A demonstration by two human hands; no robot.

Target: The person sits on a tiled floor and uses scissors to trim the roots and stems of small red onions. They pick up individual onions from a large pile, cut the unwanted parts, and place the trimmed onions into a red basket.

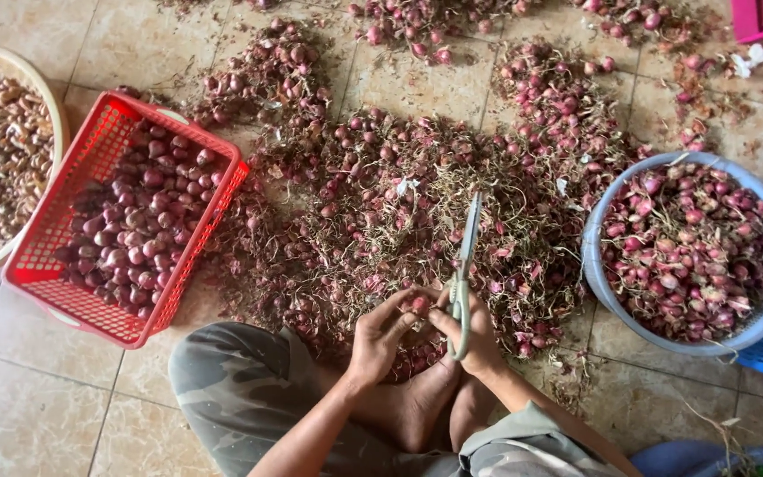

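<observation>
1 scissors (465,265), 2 baskets (90,159), 1 basin (595,265)

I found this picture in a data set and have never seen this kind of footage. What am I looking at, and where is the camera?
There is no machine here. A camera on a person's head looks down at their own two bare hands and folded legs on a tiled floor. The left hand pinches a small red shallot; the right hand holds pale-handled scissors, blades pointing away. A big heap of untrimmed shallots lies ahead. A red basket at left, a blue bowl at right and a cream basket at far left hold more.
</observation>
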